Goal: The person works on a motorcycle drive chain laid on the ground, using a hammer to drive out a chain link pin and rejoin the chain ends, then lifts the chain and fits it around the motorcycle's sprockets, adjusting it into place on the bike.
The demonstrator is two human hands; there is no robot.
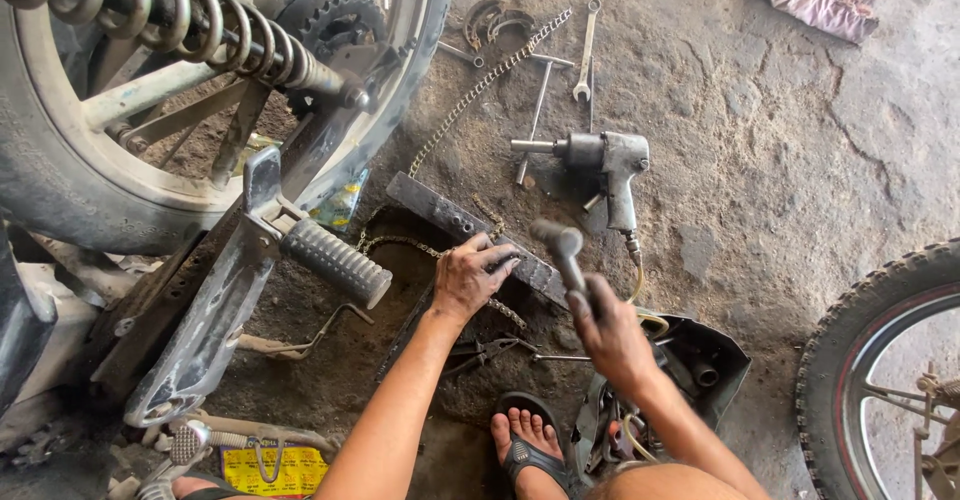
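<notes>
Left hand point(468, 278): centre frame, fingers spread, pressing the drive chain point(470, 95) onto a metal bar point(450, 218)
Right hand point(610, 335): fist clamped round a hammer point(562, 250), raised just right of the bar
Tool tray point(725, 360): lower right; sockets and tools inside

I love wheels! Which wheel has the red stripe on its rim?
The wheel at the right edge; its rim shows red. The big wheel at upper left is plain grey.
</notes>
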